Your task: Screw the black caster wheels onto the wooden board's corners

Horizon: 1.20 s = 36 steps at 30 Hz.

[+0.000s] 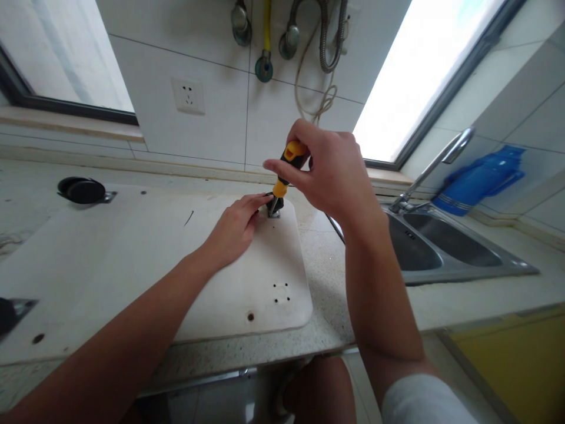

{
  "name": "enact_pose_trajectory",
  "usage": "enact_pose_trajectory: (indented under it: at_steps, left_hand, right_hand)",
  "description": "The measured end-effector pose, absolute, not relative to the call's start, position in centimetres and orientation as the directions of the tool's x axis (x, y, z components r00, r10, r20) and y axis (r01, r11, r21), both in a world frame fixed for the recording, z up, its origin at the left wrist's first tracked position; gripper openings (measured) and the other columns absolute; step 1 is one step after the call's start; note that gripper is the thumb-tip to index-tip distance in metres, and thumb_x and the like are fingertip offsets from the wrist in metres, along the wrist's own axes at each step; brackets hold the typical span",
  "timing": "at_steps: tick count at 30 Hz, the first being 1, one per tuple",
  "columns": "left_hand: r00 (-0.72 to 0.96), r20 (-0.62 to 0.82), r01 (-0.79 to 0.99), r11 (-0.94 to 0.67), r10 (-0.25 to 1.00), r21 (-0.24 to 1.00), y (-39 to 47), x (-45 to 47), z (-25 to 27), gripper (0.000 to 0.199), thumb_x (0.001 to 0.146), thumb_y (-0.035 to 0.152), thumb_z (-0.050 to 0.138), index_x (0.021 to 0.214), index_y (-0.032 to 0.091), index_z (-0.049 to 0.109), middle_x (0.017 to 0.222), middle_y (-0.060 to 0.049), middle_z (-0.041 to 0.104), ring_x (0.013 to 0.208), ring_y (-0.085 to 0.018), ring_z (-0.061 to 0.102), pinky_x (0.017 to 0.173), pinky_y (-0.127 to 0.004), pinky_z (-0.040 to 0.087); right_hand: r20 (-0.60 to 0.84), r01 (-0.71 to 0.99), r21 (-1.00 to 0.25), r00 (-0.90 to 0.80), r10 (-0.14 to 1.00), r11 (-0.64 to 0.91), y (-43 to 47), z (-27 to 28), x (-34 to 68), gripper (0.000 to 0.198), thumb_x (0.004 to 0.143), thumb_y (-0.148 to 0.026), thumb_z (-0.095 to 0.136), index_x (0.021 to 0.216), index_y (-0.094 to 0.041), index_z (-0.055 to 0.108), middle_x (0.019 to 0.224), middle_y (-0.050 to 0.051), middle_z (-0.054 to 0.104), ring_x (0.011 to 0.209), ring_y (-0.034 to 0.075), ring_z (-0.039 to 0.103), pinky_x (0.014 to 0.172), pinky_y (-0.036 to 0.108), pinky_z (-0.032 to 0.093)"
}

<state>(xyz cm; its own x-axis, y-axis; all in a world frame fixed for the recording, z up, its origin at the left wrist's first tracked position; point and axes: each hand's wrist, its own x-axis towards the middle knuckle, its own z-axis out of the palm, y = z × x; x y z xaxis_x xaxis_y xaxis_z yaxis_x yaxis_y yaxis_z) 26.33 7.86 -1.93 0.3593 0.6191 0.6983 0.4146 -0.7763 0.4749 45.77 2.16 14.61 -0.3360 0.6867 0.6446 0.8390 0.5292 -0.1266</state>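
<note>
My right hand (329,171) is wrapped round the yellow and black handle of a screwdriver (280,187). The tool slants downward, its shaft meeting the metal mounting plate of a black caster wheel (279,204). On the caster's left side, my left hand (233,228) grips it with the fingertips, its palm side low over the white board (212,300). That board lies flat on the countertop, with rounded corners and small screw holes near its front right corner. The screw under the tip is too small to make out.
Another black caster (83,191) is fixed at the board's far left, and one more (9,315) shows at the left edge. To the right are a double steel sink (468,235), a faucet (436,168) and a blue thermos jug (479,179). Wall pipes hang behind.
</note>
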Motion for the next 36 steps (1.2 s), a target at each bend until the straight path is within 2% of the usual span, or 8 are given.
enact_pose_trajectory:
  at_steps: [4, 8, 12, 17, 22, 26, 29, 36]
  left_hand:
    - [0.360, 0.697, 0.425, -0.774, 0.620, 0.468, 7.9, 26.3, -2.0, 0.054, 0.101, 0.005, 0.049, 0.147, 0.026, 0.068, 0.155, -0.009, 0.071, 0.142, -0.029, 0.067, 0.126, -0.058, 0.054]
    - [0.357, 0.693, 0.428, -0.769, 0.626, 0.474, 7.8, 26.4, -1.9, 0.055, 0.100, 0.005, 0.049, 0.146, 0.028, 0.068, 0.152, -0.007, 0.072, 0.136, -0.028, 0.069, 0.123, -0.058, 0.056]
    - [0.355, 0.691, 0.425, -0.767, 0.630, 0.481, 7.7, 26.4, -1.7, 0.054, 0.101, 0.005, 0.050, 0.146, 0.026, 0.068, 0.152, -0.008, 0.073, 0.138, -0.028, 0.069, 0.124, -0.056, 0.055]
    - [0.359, 0.694, 0.412, -0.773, 0.624, 0.482, 7.8, 26.4, -1.9, 0.056, 0.100, 0.004, 0.049, 0.148, 0.025, 0.068, 0.153, -0.009, 0.072, 0.141, -0.029, 0.068, 0.125, -0.056, 0.055]
    - [0.355, 0.688, 0.435, -0.763, 0.633, 0.478, 7.9, 26.3, -1.9, 0.051, 0.102, 0.008, 0.050, 0.146, 0.025, 0.068, 0.150, -0.010, 0.073, 0.137, -0.029, 0.069, 0.123, -0.058, 0.055]
    - [0.356, 0.679, 0.436, -0.756, 0.643, 0.488, 7.6, 26.3, -1.7, 0.051, 0.101, 0.007, 0.048, 0.145, 0.026, 0.067, 0.147, -0.009, 0.074, 0.133, -0.028, 0.071, 0.120, -0.056, 0.057]
    - [0.354, 0.680, 0.437, -0.756, 0.642, 0.487, 7.6, 26.3, -1.7, 0.051, 0.101, 0.008, 0.048, 0.145, 0.025, 0.067, 0.148, -0.009, 0.074, 0.133, -0.029, 0.071, 0.120, -0.056, 0.057]
    - [0.357, 0.704, 0.416, -0.779, 0.614, 0.469, 7.9, 26.2, -2.1, 0.056, 0.100, 0.006, 0.049, 0.149, 0.029, 0.065, 0.149, -0.008, 0.073, 0.138, -0.028, 0.069, 0.123, -0.057, 0.056]
  right_hand:
    - [0.576, 0.713, -0.155, -0.498, 0.649, 0.684, 1.5, 15.0, 46.2, 0.018, 0.107, -0.039, 0.071, 0.120, -0.027, 0.070, 0.115, 0.007, 0.078, 0.099, 0.026, 0.069, 0.087, 0.042, 0.053]
    - [0.468, 0.649, -0.191, -0.599, 0.650, 0.736, 0.7, 15.8, 47.5, 0.024, 0.107, -0.035, 0.068, 0.131, -0.031, 0.070, 0.126, 0.006, 0.079, 0.108, 0.028, 0.071, 0.088, 0.041, 0.056]
    - [0.512, 0.719, -0.161, -0.525, 0.680, 0.676, 1.5, 15.6, 47.5, 0.022, 0.104, -0.046, 0.076, 0.119, -0.031, 0.071, 0.107, 0.004, 0.078, 0.093, 0.026, 0.069, 0.082, 0.041, 0.054]
    - [0.643, 0.842, -0.089, -0.360, 0.677, 0.532, 3.0, 14.2, 45.8, 0.035, 0.102, -0.061, 0.075, 0.098, -0.027, 0.068, 0.088, 0.005, 0.070, 0.081, 0.026, 0.061, 0.077, 0.043, 0.049]
    - [0.564, 0.744, -0.108, -0.500, 0.657, 0.660, 1.4, 14.9, 46.0, 0.022, 0.106, -0.045, 0.073, 0.120, -0.028, 0.068, 0.109, 0.006, 0.076, 0.097, 0.026, 0.066, 0.086, 0.041, 0.051]
    - [0.423, 0.660, -0.168, -0.622, 0.659, 0.732, 0.0, 16.0, 47.4, 0.028, 0.104, -0.035, 0.072, 0.132, -0.031, 0.068, 0.113, 0.004, 0.078, 0.098, 0.025, 0.069, 0.085, 0.040, 0.053]
    - [0.477, 0.708, -0.157, -0.556, 0.681, 0.688, 0.4, 16.0, 47.5, 0.021, 0.102, -0.043, 0.077, 0.118, -0.031, 0.070, 0.105, 0.004, 0.078, 0.093, 0.026, 0.069, 0.080, 0.041, 0.053]
    - [0.626, 0.871, -0.102, -0.320, 0.711, 0.481, 1.6, 14.7, 45.6, 0.033, 0.095, -0.056, 0.084, 0.101, -0.029, 0.065, 0.088, 0.005, 0.070, 0.085, 0.030, 0.065, 0.074, 0.043, 0.049]
